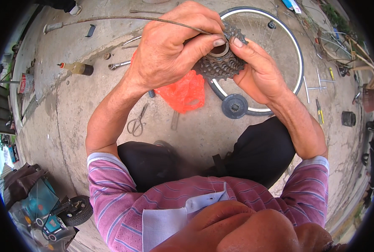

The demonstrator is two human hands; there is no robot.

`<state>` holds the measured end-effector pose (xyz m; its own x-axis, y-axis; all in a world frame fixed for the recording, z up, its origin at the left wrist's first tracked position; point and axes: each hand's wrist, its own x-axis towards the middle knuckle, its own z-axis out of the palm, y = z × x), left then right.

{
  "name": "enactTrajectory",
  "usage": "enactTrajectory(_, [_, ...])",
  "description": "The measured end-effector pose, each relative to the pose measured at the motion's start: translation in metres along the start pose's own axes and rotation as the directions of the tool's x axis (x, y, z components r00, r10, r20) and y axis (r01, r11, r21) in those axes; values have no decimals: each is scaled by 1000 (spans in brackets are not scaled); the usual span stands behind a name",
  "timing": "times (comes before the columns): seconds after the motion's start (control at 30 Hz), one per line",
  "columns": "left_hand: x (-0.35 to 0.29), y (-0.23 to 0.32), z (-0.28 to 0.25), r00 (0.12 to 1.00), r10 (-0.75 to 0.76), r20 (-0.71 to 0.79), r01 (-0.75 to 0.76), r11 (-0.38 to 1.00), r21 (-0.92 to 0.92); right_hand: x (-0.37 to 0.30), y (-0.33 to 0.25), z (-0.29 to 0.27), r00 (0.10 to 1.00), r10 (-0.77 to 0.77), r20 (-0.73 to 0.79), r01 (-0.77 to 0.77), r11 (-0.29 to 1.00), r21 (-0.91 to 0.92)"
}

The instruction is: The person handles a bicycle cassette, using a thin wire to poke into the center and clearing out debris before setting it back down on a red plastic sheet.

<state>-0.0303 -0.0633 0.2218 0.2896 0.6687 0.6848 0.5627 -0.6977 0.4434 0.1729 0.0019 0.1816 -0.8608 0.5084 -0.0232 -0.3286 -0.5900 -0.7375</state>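
My right hand (259, 74) grips a dark, greasy bicycle freewheel (221, 67), its thumb on the rim of the central hole and its fingers behind the toothed sprockets. My left hand (170, 48) is closed in a pinch on a long, thin, rusty rod (124, 18). One end of that rod reaches far left, to a thicker tip; its other end meets the freewheel near my left thumb, where the exact contact is hidden. Beneath the freewheel, a bicycle wheel (301, 54) with a pale rim lies on the ground.
On the concrete lie a red plastic bag (183, 93), scissors (137, 122), a wrench (119, 65), a black disc (234, 106), pliers (320, 111) and a bottle (76, 68) of brownish liquid. A black cylinder (348, 119) stands right. A teal vehicle (48, 206) is lower left.
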Motion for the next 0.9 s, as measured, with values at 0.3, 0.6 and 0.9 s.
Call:
enactTrajectory(0.3, [0, 3, 0, 1000, 0, -4, 0, 999, 37, 0, 0, 0, 1000, -13, 6, 13, 1000, -19])
enactTrajectory(0.6, [-3, 0, -15, 995, -64, 81, 76, 985, -155, 0, -3, -1, 1000, -25, 14, 25, 1000, -14])
enactTrajectory(0.9, [3, -2, -24, 1000, 24, 6, -23, 994, -110, -1, -4, 1, 999, -35, -10, 35, 999, -31])
